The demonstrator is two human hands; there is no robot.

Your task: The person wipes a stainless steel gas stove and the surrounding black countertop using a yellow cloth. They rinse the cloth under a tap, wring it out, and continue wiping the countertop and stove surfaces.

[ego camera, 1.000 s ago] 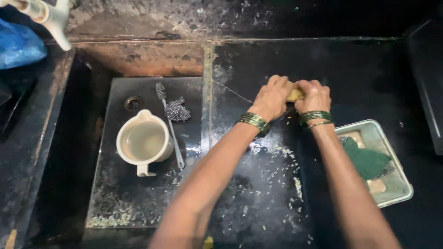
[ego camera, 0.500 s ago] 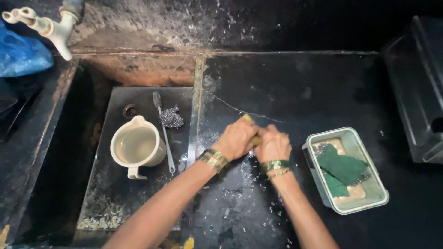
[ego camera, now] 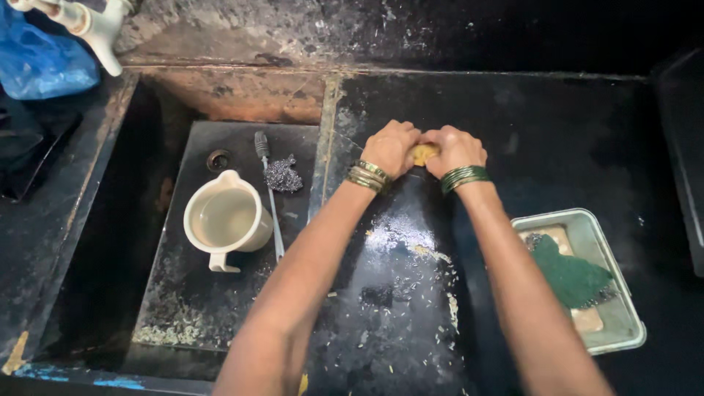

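2 hands meet on the wet black tabletop (ego camera: 557,139): the left hand (ego camera: 390,149) and the right hand (ego camera: 456,150) both keep a closed grip on a small yellow sponge (ego camera: 423,154), pressed between them just right of the sink (ego camera: 220,308). It looks soft, light and squashy, likely slippery when soaked, so it is best pinched across its middle. Nearby lie a cream jug (ego camera: 227,218), a steel scourer (ego camera: 282,176), and a tray (ego camera: 623,323) holding a green pad (ego camera: 568,275).
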